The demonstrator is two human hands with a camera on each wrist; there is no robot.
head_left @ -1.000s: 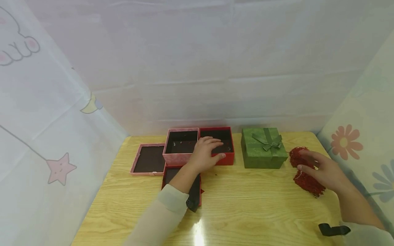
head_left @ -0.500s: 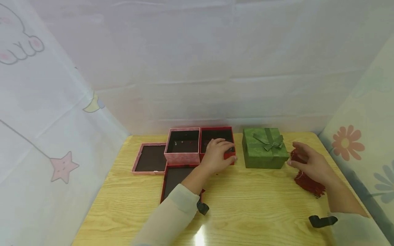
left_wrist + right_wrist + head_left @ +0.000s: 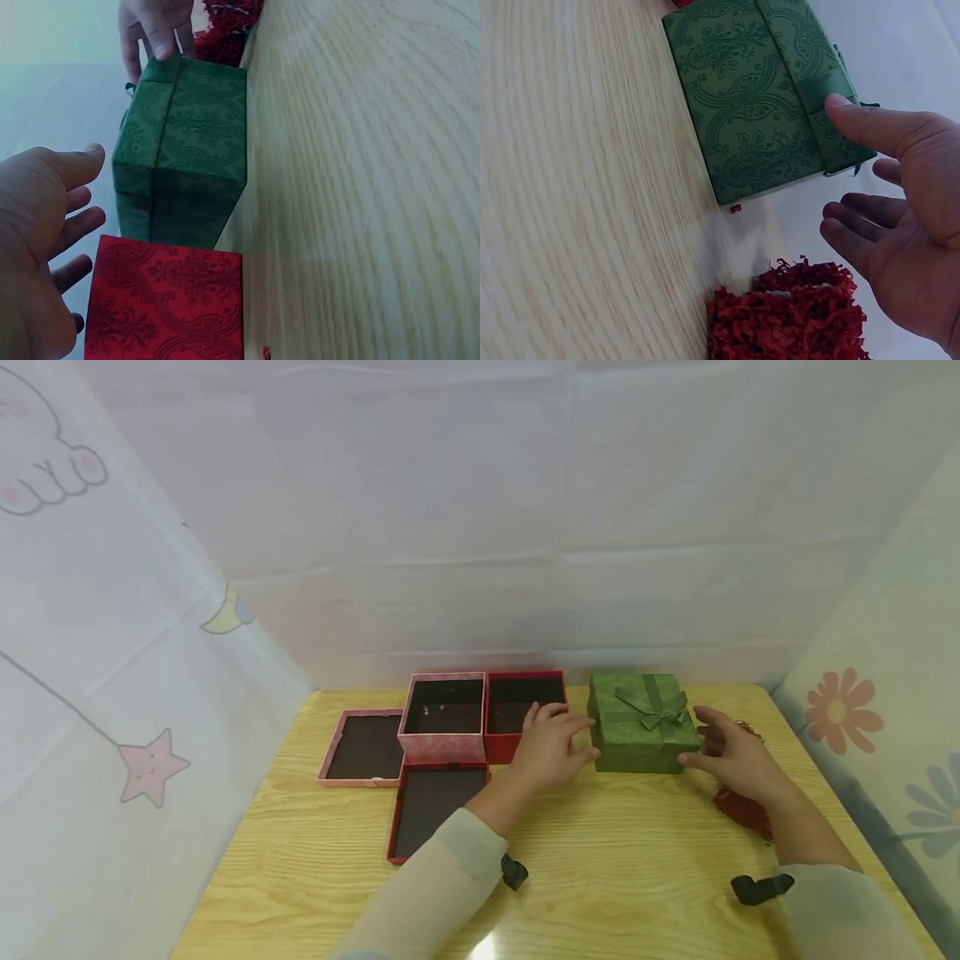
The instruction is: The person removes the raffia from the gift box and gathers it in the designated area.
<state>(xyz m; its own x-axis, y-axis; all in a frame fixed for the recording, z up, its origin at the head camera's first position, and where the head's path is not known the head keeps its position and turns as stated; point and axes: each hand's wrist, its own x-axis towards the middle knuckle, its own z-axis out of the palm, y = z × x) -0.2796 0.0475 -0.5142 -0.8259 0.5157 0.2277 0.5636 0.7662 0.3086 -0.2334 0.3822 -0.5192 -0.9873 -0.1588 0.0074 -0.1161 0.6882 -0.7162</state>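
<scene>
A green gift box (image 3: 637,739) with its lid on and a ribbon bow (image 3: 662,717) on top stands at the back right of the table. My right hand (image 3: 738,764) is at its right side; in the right wrist view the thumb lies against the lid's edge and the other fingers are spread. My left hand (image 3: 551,747) reaches toward the box's left side, in front of the open red box (image 3: 504,747). In the left wrist view its fingers (image 3: 82,225) are parted and short of the green box. Neither hand grips anything.
Red crinkled paper shreds (image 3: 787,322) lie in a heap right of the green box. An open pink box (image 3: 442,747) stands left of the red one, with a pink lid (image 3: 363,747) and a red lid (image 3: 438,810) lying upturned nearby. White printed cloth (image 3: 480,527) hangs behind.
My left hand has moved right, from over the red box to beside the green box. My right hand has moved left, from the red shreds to the green box's right side.
</scene>
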